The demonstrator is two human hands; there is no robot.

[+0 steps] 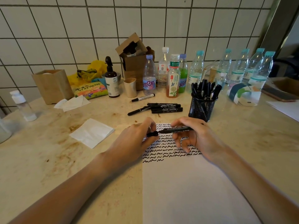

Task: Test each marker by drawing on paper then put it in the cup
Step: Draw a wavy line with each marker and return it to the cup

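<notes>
The paper (186,183) is a smooth white sheet on a mottled, stained stone counter (48,159), its far half lined with rows of black squiggles. Above that far end the right hand (197,136) grips a slim black marker (176,129) by the barrel, tip bared; the left hand (135,138) pinches its black cap (152,134), just clear of the tip. Beyond the paper's far right corner stands a black mesh cup (202,107) bristling with markers. Loose markers (161,108) lie beyond its far edge, a folded tissue (92,133) to its left.

both forearms reach forward, left hand (137,138) and right hand (194,136) curled.
</notes>
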